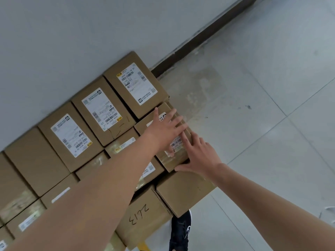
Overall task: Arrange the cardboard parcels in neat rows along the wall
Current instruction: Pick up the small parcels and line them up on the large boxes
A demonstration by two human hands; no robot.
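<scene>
Several brown cardboard parcels with white shipping labels stand in rows against the grey wall point(72, 42). The end parcel of the back row point(136, 84) touches the wall. In front of it lies a smaller parcel point(178, 160) at the end of the second row. My left hand point(165, 129) rests flat on its top, fingers spread. My right hand point(197, 156) presses flat against its right side, fingers pointing at the label. A plain parcel point(183, 191) and one marked 2613 point(143, 214) sit nearer to me.
Pale floor tiles point(262, 124) stretch to the right of the parcels. A dark skirting board point(199, 37) runs along the foot of the wall. My black shoe point(180, 230) stands beside the nearest parcels.
</scene>
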